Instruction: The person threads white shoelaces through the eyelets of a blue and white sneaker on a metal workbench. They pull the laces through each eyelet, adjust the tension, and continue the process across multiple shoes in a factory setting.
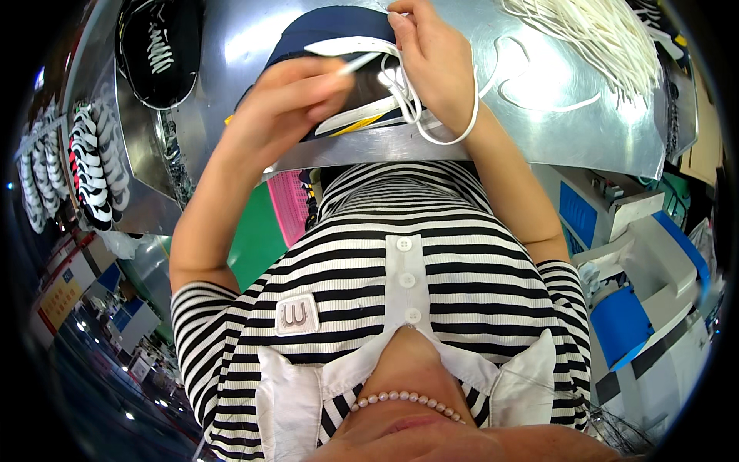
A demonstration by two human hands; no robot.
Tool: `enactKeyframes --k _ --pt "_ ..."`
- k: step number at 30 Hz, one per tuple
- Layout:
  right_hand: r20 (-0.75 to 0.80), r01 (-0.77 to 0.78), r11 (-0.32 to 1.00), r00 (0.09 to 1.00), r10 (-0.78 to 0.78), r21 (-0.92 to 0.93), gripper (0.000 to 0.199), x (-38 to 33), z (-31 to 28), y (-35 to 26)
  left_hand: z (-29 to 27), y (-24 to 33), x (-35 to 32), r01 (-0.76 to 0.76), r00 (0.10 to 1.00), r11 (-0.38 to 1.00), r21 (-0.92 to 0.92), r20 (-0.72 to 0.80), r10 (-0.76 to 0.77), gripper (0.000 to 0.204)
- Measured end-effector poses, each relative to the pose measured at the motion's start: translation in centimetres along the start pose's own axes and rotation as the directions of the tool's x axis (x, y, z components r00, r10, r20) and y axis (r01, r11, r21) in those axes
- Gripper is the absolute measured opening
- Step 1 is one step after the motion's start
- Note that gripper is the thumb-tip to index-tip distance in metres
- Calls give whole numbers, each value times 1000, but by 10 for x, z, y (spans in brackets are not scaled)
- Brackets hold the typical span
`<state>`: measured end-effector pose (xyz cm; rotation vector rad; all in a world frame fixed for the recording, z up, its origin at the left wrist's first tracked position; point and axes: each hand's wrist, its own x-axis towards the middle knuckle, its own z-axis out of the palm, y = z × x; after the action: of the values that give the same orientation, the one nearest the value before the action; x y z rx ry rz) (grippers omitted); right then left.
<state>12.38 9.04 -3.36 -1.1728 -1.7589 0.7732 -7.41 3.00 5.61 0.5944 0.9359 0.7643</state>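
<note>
On the metal table in front of me lies a navy shoe upper [327, 29] with white eyelet strips and a bit of yellow trim. My left hand [296, 96], smeared by motion, pinches one end of a white shoelace [359, 63] over the opening of the upper. At the upper's right end, my right hand [435, 61] has its fingers curled on the edge. The shoelace loops below that hand and passes around its wrist. Its loose tail curls across the table to the right. My right fingertips are partly cut off by the picture's top edge.
A thick bundle of white shoelaces [589, 46] lies at the table's far right. A black laced shoe upper [158, 58] is at the far left, near a row of black-and-white shoe parts [92, 165]. Below the metal table [539, 142] stands a pink basket [286, 204].
</note>
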Motion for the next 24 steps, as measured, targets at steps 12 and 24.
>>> enactKeyframes --k 12,24 --pt "77 -146 940 989 128 310 19 3 -6 -10 24 -10 -42 -351 731 262 899 88 677 15" --pt "352 -136 959 935 40 250 17 -67 -50 -35 24 -65 3 -144 621 41 989 58 782 20"
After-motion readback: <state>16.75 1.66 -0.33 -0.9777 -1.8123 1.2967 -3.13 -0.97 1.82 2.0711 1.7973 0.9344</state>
